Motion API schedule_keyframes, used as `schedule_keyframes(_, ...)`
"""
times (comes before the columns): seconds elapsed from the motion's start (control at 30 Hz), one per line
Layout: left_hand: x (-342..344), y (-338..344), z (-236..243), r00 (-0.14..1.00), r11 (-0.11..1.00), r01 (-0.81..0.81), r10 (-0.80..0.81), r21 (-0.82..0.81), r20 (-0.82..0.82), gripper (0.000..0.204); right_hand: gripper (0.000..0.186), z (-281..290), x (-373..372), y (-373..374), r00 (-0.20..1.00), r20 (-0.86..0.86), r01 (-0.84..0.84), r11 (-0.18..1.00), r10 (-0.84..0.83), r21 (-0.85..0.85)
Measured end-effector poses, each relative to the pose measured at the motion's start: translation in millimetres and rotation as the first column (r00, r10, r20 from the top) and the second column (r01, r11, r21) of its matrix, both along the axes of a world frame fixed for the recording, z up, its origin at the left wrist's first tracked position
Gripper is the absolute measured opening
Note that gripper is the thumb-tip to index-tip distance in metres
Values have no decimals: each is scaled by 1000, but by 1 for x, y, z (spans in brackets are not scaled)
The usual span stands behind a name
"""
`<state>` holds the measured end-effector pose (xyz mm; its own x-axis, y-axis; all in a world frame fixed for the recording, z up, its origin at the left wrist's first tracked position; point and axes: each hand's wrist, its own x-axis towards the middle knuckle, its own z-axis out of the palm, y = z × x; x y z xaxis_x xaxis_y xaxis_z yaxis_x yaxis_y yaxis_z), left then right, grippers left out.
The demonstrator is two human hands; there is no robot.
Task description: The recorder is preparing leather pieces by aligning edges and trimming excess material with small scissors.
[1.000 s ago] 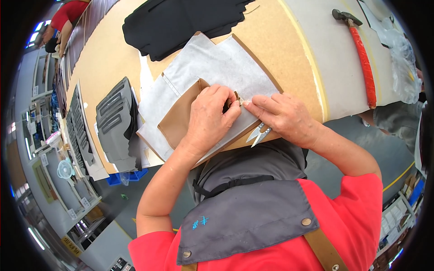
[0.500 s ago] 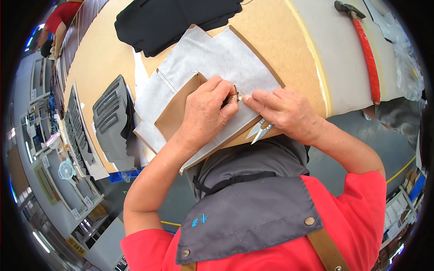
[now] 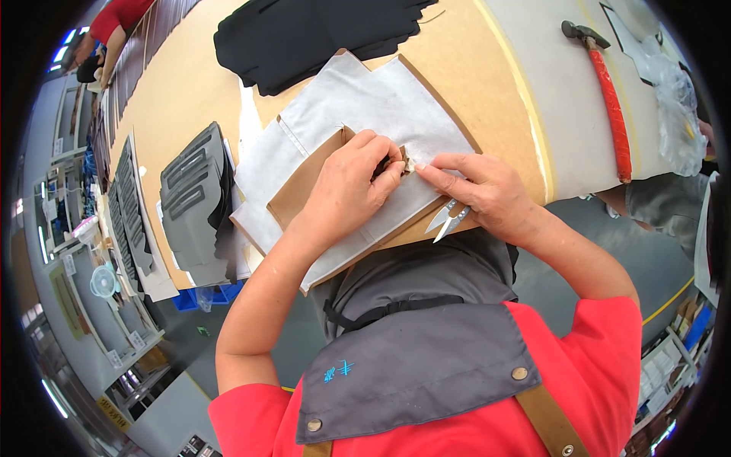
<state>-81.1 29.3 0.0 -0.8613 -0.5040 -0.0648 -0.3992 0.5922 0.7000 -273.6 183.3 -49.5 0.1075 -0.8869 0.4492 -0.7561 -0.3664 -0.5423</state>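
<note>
Two bare hands, nearly meeting at the fingertips, over the near side of a tan worktable. Both elbows bent and spread wide, forearms angling inward. On the left hand, back upward and knuckles arched, thumb and forefinger pinched firmly on the right-hand end of a brown panel. On the right hand, forefinger stretched toward that pinch, lower fingers curled around a pair of thread snips, with blades parted and jutting out below the palm toward the body. Between the two sets of fingertips, a small pale bit, perhaps a scrap of lining or thread, too small and crowded to tell for certain. Beneath the brown panel, a larger pale sheet with brown edges, lying at a slant on the worktable. Beyond it, a black stack of pieces; to the left, grey ribbed pieces; well off to the right, a red-handled hammer.
</note>
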Motion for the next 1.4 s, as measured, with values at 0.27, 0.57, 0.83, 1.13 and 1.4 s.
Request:
schedule_keyframes(0.27, 0, 4, -2, 999, 999, -48, 48, -11, 16, 14, 44, 8, 2, 0, 989, -145, 11, 997, 0, 74)
schedule_keyframes(0.57, -6, 23, -8, 998, 962, -41, 26, -271, -59, 13, 42, 4, 4, 3, 970, -245, 23, 998, -7, 62)
schedule_keyframes(0.83, -4, 28, 2, 999, 957, -52, 51, -287, -12, 10, 43, 5, 2, 2, 963, -268, 15, 998, 1, 56)
schedule_keyframes(1.13, -3, 28, 4, 994, 975, -102, 108, -198, 21, 22, 53, 3, -4, -1, 982, 190, -2, 997, -13, 77)
schedule_keyframes(1.4, 14, 34, -2, 988, 978, -143, 133, -150, -75, 15, 46, 10, -23, -50, 975, -9, -222, 975, 221, -33)
